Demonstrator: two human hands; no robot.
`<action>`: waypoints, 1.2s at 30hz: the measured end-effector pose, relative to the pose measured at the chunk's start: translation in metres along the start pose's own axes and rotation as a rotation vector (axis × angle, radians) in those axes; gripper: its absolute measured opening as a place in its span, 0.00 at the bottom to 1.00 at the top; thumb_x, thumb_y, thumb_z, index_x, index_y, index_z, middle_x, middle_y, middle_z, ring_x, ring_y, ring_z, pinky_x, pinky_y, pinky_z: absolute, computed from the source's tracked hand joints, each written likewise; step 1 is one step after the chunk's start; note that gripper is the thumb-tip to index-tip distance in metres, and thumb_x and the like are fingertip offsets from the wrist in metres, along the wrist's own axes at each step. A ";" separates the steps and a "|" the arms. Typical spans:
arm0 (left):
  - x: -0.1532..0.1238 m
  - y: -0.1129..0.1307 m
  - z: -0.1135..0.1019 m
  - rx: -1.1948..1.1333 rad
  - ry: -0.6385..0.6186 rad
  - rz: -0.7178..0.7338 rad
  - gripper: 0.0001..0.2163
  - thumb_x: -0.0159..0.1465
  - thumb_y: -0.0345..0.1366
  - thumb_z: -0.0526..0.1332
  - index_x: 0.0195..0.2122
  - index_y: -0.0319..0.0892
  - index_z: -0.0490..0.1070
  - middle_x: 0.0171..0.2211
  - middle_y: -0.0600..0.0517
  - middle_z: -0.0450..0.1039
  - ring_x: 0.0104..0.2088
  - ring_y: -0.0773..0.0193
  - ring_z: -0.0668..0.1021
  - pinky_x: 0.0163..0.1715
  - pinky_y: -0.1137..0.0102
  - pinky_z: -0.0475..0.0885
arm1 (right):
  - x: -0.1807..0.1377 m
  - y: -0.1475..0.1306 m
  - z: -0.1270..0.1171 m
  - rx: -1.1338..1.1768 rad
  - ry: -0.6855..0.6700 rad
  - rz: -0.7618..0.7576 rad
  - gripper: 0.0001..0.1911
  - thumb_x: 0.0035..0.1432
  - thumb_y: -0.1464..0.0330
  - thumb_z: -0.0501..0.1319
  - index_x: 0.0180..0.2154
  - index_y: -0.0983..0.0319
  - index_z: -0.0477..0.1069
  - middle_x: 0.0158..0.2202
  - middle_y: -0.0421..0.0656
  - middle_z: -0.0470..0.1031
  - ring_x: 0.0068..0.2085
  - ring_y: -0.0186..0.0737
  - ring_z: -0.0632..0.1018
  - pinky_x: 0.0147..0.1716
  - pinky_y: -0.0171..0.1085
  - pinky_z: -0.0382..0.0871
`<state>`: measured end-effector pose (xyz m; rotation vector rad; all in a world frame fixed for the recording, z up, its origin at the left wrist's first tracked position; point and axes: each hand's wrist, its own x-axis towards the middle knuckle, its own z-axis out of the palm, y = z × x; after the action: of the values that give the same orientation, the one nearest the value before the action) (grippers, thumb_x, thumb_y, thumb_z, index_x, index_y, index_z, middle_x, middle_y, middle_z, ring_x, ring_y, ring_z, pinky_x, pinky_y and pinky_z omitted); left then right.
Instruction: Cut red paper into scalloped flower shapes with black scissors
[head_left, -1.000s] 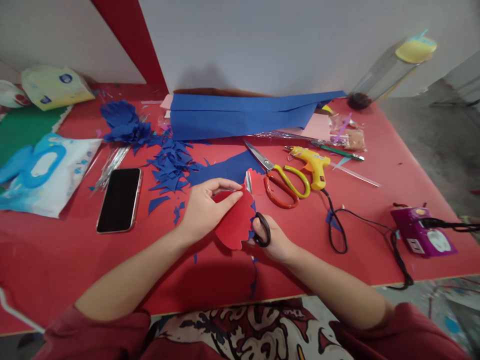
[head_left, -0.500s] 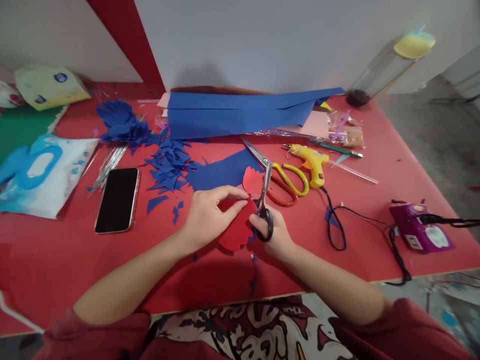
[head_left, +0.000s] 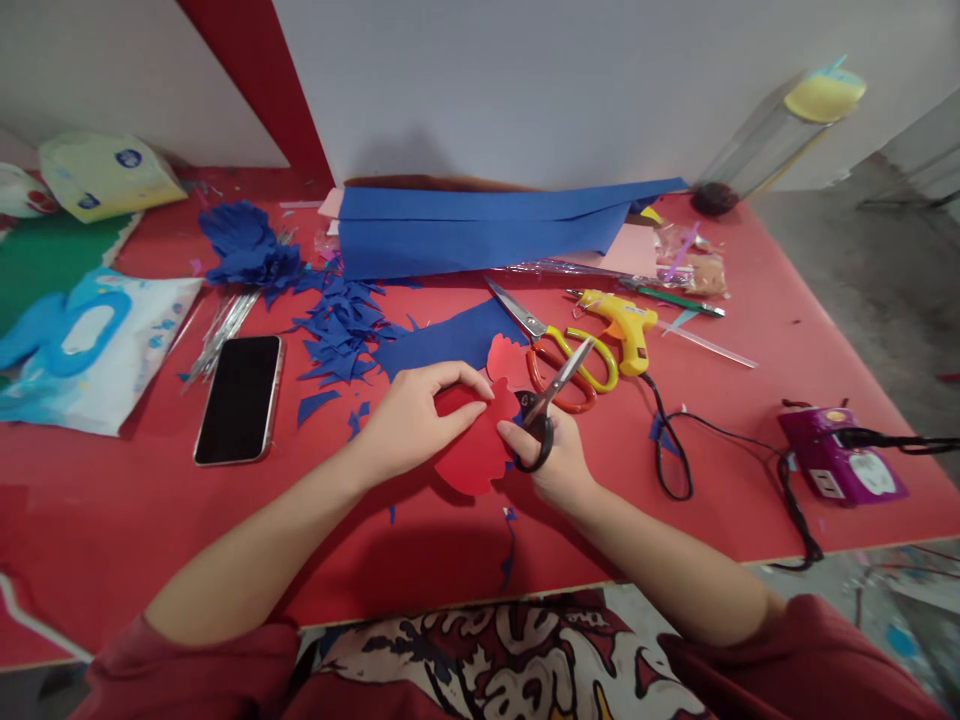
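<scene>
My left hand (head_left: 409, 420) pinches the upper part of a red paper cutout (head_left: 474, 462) with a scalloped edge between thumb and fingers. Black-handled scissors (head_left: 566, 374) are in my right hand (head_left: 564, 468), their blades slanting up to the right, apart from the paper. My right thumb reaches the cutout's right edge; whether it presses on it I cannot tell. Just beyond my fingers lies a smaller, lighter red scalloped piece (head_left: 506, 356), by a flat sheet of blue paper (head_left: 442, 340). Larger scissors with yellow and red handles (head_left: 592, 352) lie behind the pair I hold.
A yellow glue gun (head_left: 619, 325) with a black cord lies to the right, near a purple power box (head_left: 844, 460). Leftward are blue paper scraps (head_left: 341, 325), a phone (head_left: 240, 400) and a wipes pack (head_left: 97, 340). Folded blue paper (head_left: 472, 235) stands along the wall.
The black-handled scissors have turned in my right hand: their blades swung from pointing away beside the paper to pointing up and right. My left hand keeps its pinch on the red cutout.
</scene>
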<state>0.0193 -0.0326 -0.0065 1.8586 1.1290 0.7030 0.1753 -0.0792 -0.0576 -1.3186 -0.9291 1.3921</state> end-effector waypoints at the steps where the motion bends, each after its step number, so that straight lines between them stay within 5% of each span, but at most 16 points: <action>1: 0.000 0.001 -0.003 -0.011 -0.041 -0.006 0.06 0.55 0.27 0.59 0.29 0.43 0.74 0.32 0.55 0.79 0.34 0.65 0.79 0.41 0.71 0.72 | 0.000 0.000 0.000 0.006 0.010 -0.014 0.13 0.43 0.63 0.65 0.23 0.61 0.62 0.17 0.35 0.63 0.19 0.30 0.64 0.18 0.31 0.60; 6: 0.001 0.001 -0.011 -0.061 -0.204 -0.047 0.09 0.55 0.27 0.58 0.27 0.45 0.77 0.27 0.56 0.80 0.29 0.65 0.79 0.35 0.72 0.73 | 0.000 -0.001 0.000 0.026 0.061 -0.083 0.14 0.43 0.65 0.64 0.21 0.60 0.59 0.17 0.35 0.63 0.20 0.31 0.66 0.20 0.32 0.63; 13: 0.000 0.003 -0.011 0.027 -0.305 -0.047 0.10 0.57 0.30 0.58 0.36 0.42 0.78 0.35 0.53 0.80 0.35 0.64 0.80 0.40 0.72 0.72 | 0.001 -0.002 0.001 0.027 0.061 -0.096 0.14 0.43 0.65 0.64 0.21 0.61 0.58 0.16 0.34 0.62 0.19 0.29 0.65 0.18 0.30 0.61; 23: 0.000 0.004 -0.021 0.190 -0.257 0.034 0.13 0.58 0.27 0.55 0.40 0.43 0.77 0.38 0.54 0.80 0.38 0.65 0.80 0.41 0.72 0.72 | 0.004 0.007 -0.004 0.106 0.017 -0.075 0.10 0.46 0.66 0.65 0.25 0.63 0.65 0.15 0.33 0.63 0.18 0.28 0.62 0.18 0.29 0.56; 29: 0.002 0.000 -0.031 0.350 -0.151 0.080 0.14 0.60 0.27 0.54 0.42 0.43 0.76 0.42 0.53 0.79 0.42 0.64 0.79 0.47 0.71 0.71 | 0.006 0.005 0.001 0.076 -0.190 0.069 0.14 0.48 0.62 0.64 0.23 0.63 0.64 0.17 0.36 0.66 0.18 0.27 0.63 0.19 0.30 0.56; 36: 0.002 0.002 -0.046 0.399 -0.024 0.048 0.15 0.60 0.28 0.53 0.45 0.42 0.73 0.46 0.52 0.77 0.47 0.63 0.77 0.51 0.68 0.69 | 0.005 0.007 0.001 0.131 -0.427 0.064 0.23 0.45 0.51 0.66 0.26 0.63 0.63 0.20 0.36 0.64 0.19 0.27 0.63 0.19 0.31 0.56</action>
<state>-0.0151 -0.0147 0.0178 2.2260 1.2828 0.5047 0.1739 -0.0756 -0.0659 -0.9762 -1.0592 1.7943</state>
